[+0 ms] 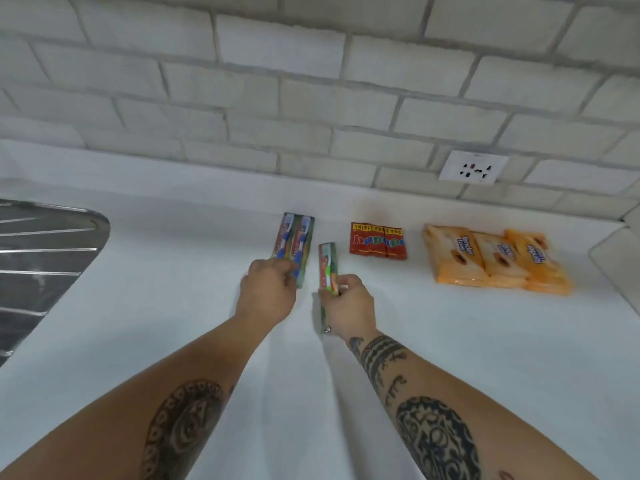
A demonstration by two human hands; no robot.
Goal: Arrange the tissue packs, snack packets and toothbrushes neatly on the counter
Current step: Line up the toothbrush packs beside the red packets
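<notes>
**Desk** (166, 306): white and flat, running up to a wall of pale brick-pattern tiles (311, 98).

**Blue toothbrush packs** (295, 242): two packs side by side and touching, lying lengthwise toward the wall, left of centre on the desk. The near ends are under the fingers of the left grip.

**Left grip** (268, 292): a bare hand with fingers curled onto the near end of the blue toothbrush packs, grasping them there.

**Green toothbrush pack** (327, 263): one pack just to the right of the blue pair, apart from them and roughly parallel. Its far end points toward the wall and its near end passes through the right grip. It is unclear whether it rests on the desk or is slightly raised.

**Right grip** (349, 306): a bare hand, fingers and thumb clenched round the lower part of the green toothbrush pack.

**Red snack packets** (377, 241): a joined strip lying flat on the desk, to the right of the toothbrushes and well apart from both hands.

**Orange tissue packs** (495, 259): three packs touching in a row, lying flat to the right of the snack packets.

**Steel draining board** (41, 258): ribbed, at the left edge.

**Wall socket** (473, 167): white, set in the tiles above the tissue packs.

**Forearms**: both bare and tattooed.
</notes>
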